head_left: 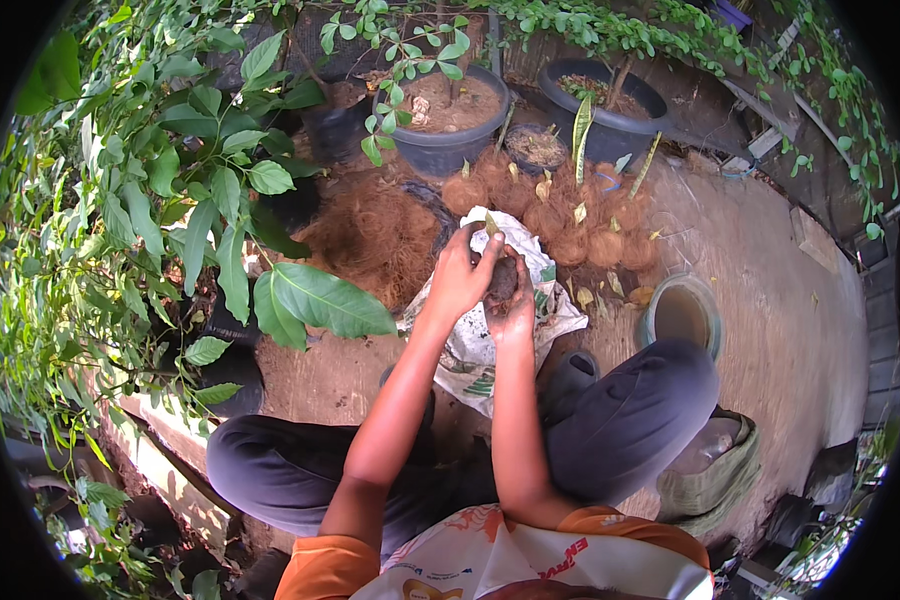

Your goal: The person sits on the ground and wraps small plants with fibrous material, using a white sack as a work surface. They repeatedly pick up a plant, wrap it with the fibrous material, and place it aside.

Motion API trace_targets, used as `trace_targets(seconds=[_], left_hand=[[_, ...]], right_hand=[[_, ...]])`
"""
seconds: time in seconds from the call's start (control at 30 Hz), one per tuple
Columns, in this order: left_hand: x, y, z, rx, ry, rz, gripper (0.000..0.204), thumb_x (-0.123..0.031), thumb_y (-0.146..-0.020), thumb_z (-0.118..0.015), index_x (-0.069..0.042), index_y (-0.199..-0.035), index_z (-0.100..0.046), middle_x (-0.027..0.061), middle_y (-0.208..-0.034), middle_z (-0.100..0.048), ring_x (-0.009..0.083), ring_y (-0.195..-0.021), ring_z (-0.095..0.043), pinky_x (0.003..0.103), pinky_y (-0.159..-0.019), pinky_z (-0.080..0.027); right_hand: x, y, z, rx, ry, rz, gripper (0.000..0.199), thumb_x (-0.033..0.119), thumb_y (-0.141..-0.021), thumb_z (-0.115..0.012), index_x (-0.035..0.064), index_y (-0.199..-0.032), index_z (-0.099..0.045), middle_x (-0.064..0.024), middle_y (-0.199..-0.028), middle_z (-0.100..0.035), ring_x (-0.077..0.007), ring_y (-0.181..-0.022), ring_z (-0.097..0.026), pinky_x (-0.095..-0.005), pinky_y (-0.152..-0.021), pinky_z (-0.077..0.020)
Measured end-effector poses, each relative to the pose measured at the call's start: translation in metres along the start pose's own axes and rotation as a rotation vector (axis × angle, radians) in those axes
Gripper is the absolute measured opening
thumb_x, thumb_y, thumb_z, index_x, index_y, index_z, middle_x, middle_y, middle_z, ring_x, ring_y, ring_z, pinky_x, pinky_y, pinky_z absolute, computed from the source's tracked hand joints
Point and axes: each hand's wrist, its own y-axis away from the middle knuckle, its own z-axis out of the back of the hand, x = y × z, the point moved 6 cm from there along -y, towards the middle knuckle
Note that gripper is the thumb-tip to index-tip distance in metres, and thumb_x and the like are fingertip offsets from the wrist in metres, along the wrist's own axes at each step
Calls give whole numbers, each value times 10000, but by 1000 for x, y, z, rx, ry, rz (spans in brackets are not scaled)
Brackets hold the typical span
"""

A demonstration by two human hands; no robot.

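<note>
Both my hands are closed around a dark ball of soil [502, 280] with a small yellow-green leaf cutting [491, 224] at its top. My left hand [457, 275] grips the upper left side, its thumb near the cutting. From the right and below, my right hand [515, 312] cups the ball. Under them lies an opened white plastic sack [460, 345] with dark soil on it. A heap of brown coconut fibre [365, 245] is just left of the sack. To its right sit several fibre-wrapped balls [570, 245] with short leaf cuttings sticking out.
Black plant pots [440, 150] stand at the back, another large pot [610, 130] further right. A bucket [682, 315] is beside my right knee. Leafy branches [230, 200] hang in from the left. A green sack [715, 485] lies at the lower right.
</note>
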Motion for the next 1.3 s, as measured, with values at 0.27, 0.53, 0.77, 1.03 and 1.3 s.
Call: trace_targets(seconds=[0.27, 0.53, 0.77, 1.03, 1.3], left_hand=[[-6, 18, -33, 60, -381, -666, 370, -255, -876, -607, -71, -1198, -610, 109, -1288, -583, 332, -1304, -451, 484, -1092, -333], [32, 22, -31, -194, -345, -735, 125, -92, -840, -585, -23, -852, -688, 114, -1006, -697, 284, -1099, -619, 492, -1050, -375], [47, 18, -39, -25, -382, -639, 167, -178, -852, -601, -40, -928, -654, 132, -1011, -676, 281, -1116, -602, 499, -1094, -299], [59, 20, -30, -141, -413, -727, 152, -146, -832, -612, -76, -952, -673, 83, -1052, -681, 255, -1178, -581, 498, -1113, -268], [41, 16, -37, -179, -490, -583, 567, -464, -931, -450, -128, -1388, -462, 75, -1470, -420, 298, -1451, -199, 611, -1117, -41]], right_hand=[[-12, -5, 14, 77, -55, -131, 432, 404, -1028, -361, 113, -1330, -464, -61, -1319, -517, -179, -1193, -520, -348, -996, -438], [-29, -7, 36, -18, 59, -92, 441, 469, -1029, -318, 112, -1172, -535, -54, -1165, -587, -168, -1085, -568, -335, -964, -452], [-28, -5, 38, 13, -19, -229, 653, 609, -976, -308, 98, -1360, -442, -65, -1286, -531, -187, -1197, -508, -333, -1015, -415], [-31, -5, 37, -31, 62, -260, 733, 680, -940, -294, 148, -1440, -362, -58, -1386, -447, -179, -1294, -423, -336, -1086, -340], [-7, -9, 41, -54, -36, -81, 617, 554, -976, -384, 50, -1322, -467, -146, -1217, -553, -254, -1162, -536, -384, -1005, -428]])
